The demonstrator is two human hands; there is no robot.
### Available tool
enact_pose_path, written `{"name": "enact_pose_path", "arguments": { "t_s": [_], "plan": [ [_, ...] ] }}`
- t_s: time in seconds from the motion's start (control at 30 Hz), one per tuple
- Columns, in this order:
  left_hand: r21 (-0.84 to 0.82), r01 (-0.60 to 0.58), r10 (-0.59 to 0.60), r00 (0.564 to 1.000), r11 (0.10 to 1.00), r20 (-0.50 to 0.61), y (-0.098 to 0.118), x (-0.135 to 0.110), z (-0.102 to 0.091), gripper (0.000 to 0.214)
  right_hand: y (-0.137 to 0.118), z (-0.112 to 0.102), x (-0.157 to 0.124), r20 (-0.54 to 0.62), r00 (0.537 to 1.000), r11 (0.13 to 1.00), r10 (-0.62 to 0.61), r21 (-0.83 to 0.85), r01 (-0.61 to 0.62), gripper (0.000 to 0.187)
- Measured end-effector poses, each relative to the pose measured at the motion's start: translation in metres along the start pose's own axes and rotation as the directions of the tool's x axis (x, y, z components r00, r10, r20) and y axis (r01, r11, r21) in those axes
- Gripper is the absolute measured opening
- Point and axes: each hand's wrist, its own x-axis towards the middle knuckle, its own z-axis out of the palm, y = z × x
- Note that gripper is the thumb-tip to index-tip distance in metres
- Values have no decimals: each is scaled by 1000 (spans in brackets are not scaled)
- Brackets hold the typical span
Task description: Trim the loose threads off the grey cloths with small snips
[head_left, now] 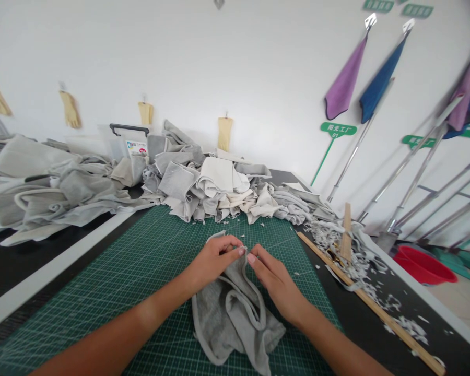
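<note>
A crumpled grey cloth (235,318) hangs and lies in folds over the green cutting mat (141,282) in front of me. My left hand (217,258) pinches its upper edge between thumb and forefinger. Close beside it, my right hand (270,274) has thumb and fingers pressed together on the same edge. Both hands meet near the middle of the mat, the fingertips a small gap apart. The lower part of the cloth falls toward me between my forearms.
Heaped grey and white cloths (215,183) lie along the mat's far edge, with another pile (62,183) at left. On the right are a long wooden strip (376,308), cloth scraps (360,261) and scissors (332,256). A red basin (425,265) stands beyond the table.
</note>
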Motion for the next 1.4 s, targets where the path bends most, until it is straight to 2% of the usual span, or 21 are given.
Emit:
{"name": "enact_pose_path", "arguments": {
  "t_s": [0.2,0.97,1.27,1.4],
  "plan": [
    [38,-9,11,999,999,-43,-1,0,0,32,2,1,0,0,1000,999,-4,-43,4,35],
    [13,35,-34,999,999,-34,-16,1,7,31,11,10,-2,-39,998,996,44,-75,-47,35],
    [13,19,-19,1000,1000,-25,-14,0,9,34,18,15,-2,-94,996,1000,8,21,-6,40],
    [34,7,-5,999,999,-50,-11,0,8,32,21,14,2,-106,994,998,42,41,-37,38]
  ]
}}
